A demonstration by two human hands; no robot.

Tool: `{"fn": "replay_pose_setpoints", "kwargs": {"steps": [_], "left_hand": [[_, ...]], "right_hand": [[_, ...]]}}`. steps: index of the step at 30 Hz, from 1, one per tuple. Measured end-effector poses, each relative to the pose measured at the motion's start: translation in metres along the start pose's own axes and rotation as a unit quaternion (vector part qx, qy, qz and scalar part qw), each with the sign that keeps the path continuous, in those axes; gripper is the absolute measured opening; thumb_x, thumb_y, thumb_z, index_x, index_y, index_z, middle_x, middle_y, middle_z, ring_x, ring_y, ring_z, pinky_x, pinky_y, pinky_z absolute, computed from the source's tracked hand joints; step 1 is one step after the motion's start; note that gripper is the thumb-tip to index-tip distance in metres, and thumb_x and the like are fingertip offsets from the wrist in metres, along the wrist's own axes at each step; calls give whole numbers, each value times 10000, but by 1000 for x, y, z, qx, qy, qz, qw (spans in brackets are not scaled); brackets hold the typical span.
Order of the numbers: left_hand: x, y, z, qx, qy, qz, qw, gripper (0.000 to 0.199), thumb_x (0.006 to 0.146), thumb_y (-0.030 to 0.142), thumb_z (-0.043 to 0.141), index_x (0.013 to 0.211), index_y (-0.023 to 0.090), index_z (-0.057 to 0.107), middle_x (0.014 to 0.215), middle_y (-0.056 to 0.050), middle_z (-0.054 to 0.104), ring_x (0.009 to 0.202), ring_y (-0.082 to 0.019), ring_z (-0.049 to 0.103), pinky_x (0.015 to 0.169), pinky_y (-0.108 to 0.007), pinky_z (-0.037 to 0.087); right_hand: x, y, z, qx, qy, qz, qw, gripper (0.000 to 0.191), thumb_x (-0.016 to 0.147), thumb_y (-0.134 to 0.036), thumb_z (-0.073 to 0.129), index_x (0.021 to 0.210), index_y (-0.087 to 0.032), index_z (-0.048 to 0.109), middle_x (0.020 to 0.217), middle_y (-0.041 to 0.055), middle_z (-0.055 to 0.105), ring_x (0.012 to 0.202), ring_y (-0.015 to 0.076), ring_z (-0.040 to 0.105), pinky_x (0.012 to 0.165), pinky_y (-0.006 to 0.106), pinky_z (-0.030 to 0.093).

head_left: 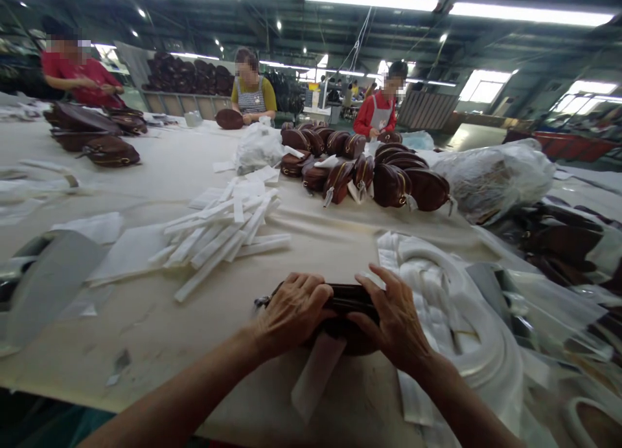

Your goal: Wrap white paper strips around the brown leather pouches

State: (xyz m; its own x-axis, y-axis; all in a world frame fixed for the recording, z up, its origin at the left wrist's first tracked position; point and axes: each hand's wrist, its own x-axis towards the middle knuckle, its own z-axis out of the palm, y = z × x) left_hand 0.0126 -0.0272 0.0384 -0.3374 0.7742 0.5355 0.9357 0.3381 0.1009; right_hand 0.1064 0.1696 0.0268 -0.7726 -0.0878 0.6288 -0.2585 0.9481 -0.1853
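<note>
A dark brown leather bag lies before me on the pale table, near its front edge. Around its left end my left hand is closed, with the thumb on the top side near the opening. My right hand grips the other end, thumb on the near side and index finger raised. Out from under the bag toward me hangs a white strip. A metal zip pull shows at the left end. The bag's inside is mostly hidden by my fingers.
White foam strips lie piled at the left. Coiled white padding sits close to my right arm. Several finished brown bags stand beyond, beside a plastic-wrapped bundle. Three co-workers work across the table.
</note>
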Motion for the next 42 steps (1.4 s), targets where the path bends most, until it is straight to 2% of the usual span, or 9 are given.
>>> {"fn": "replay_pose_setpoints", "kwargs": {"steps": [6,11,17,22,26,30,35,38,42], "left_hand": [[6,1,-8,8,33,30,999,208,958,293,432,1052,123,506,829,-56,629,734,-183,585,678,-308,445],[-2,-6,-21,21,58,40,997,171,939,219,464,1077,129,510,869,-49,629,768,-169,581,721,-295,425],[0,-4,-12,86,-46,15,995,208,960,270,396,1085,130,487,860,-61,595,727,-207,543,663,-328,401],[6,3,-12,91,-107,-7,990,203,928,264,470,1070,119,467,846,-54,583,706,-219,524,633,-347,404],[1,6,-12,81,-108,-18,991,267,904,256,492,1113,96,451,879,-59,584,718,-224,524,639,-369,419],[-3,8,-6,62,-99,-25,993,366,868,355,520,1110,89,450,872,-62,573,732,-225,534,629,-371,424],[-4,2,8,131,29,14,991,252,887,276,468,1021,64,491,746,-46,539,617,-182,509,560,-329,372],[-4,0,13,159,106,18,981,153,882,189,436,937,72,517,697,-28,518,553,-156,476,538,-309,343],[-7,2,10,141,54,18,988,235,891,225,419,1024,54,511,784,-65,555,636,-175,522,599,-326,403]], "right_hand": [[11,2,-3,115,-40,-5,993,274,934,-425,460,932,-195,609,760,42,638,700,180,582,647,305,460],[21,-12,3,100,-23,-30,994,242,931,-378,482,859,-179,600,707,41,608,656,178,529,630,306,414],[20,-8,16,148,-57,-7,987,350,940,-462,422,822,-180,592,711,42,593,665,177,525,631,305,418],[53,24,12,313,-211,34,926,477,976,-471,295,762,-197,621,737,17,626,684,137,587,638,245,458],[104,39,57,237,-244,-29,940,277,950,-360,443,864,-195,648,859,33,656,791,151,617,750,263,474],[155,20,124,125,-329,-139,926,137,877,-177,558,987,-179,640,1077,76,646,998,188,591,884,299,445],[184,-17,188,95,-368,-144,914,189,849,-129,566,1025,-144,633,1100,132,634,1029,229,570,898,346,417],[182,-24,205,74,-380,-105,916,222,837,-102,539,1038,-134,630,1076,156,633,1017,249,569,881,366,406],[178,-11,198,78,-416,-42,905,184,757,-123,627,932,-178,647,977,81,648,899,200,594,776,280,422]]}}
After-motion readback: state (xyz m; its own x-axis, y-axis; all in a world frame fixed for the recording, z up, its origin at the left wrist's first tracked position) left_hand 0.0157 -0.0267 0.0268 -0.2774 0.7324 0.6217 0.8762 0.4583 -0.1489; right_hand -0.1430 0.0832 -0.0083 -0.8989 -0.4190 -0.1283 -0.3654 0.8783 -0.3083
